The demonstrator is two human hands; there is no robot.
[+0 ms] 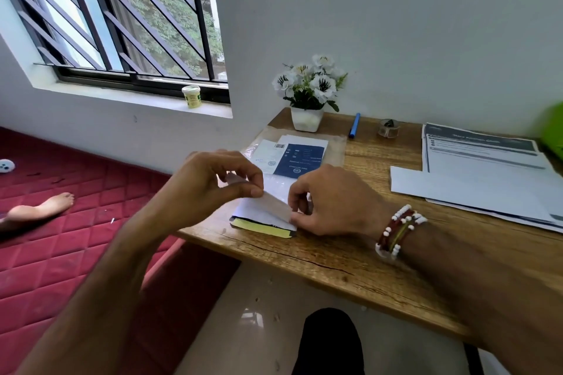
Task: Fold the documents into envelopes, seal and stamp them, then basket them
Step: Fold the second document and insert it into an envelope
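Observation:
A white envelope (259,212) lies near the wooden desk's (350,246) left front corner, its flap open and a yellow adhesive strip (262,227) showing along the near edge. My left hand (213,183) pinches a thin translucent strip (274,199) lifted above the envelope. My right hand (329,201), beaded bracelets on its wrist, pinches the strip's other end and rests on the envelope's right side. Behind the hands lies a clear plastic packet (292,155) with blue and white printed sheets. A stack of printed documents (487,170) with a plain envelope (457,186) on it lies at the right.
A white pot of artificial flowers (307,94) stands at the desk's back left. A blue pen (354,125) and a tape dispenser (389,128) lie by the wall. A green object (554,131) shows at the right edge. A red mattress (61,237) with someone's foot (42,207) lies left.

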